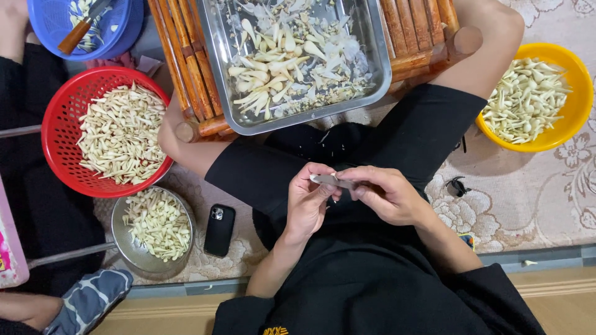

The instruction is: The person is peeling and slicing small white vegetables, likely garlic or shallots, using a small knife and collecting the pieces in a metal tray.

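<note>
- The person sits cross-legged on a patterned rug point(546, 186), dressed in black, with both hands raised over the lap.
- The left hand point(307, 201) and the right hand point(385, 195) meet in the middle, fingertips touching a small pale bud point(326, 180) held between them.
- The left thumb and fingers curl narrowly round the near end of the bud; the right fingers pinch its other end. Both hands are closed on it, not spread.
- Whether the bud is whole or partly peeled I cannot tell; it is too small.
- Just beyond the knees, a steel tray point(379, 74) rests on a low wooden rack point(192, 62), holding loose white petals and buds.
- To the person's right, a yellow bowl point(577, 80) sits heaped with buds on the rug.
- To the left, a red basket point(62, 99) holds a bed of pale stems, and a metal strainer point(121, 236) just beside it holds more.
- A black phone point(219, 231) lies face down near the strainer.
- At the far left corner, a blue basket point(43, 25) holds a wooden-handled knife point(77, 32).
</note>
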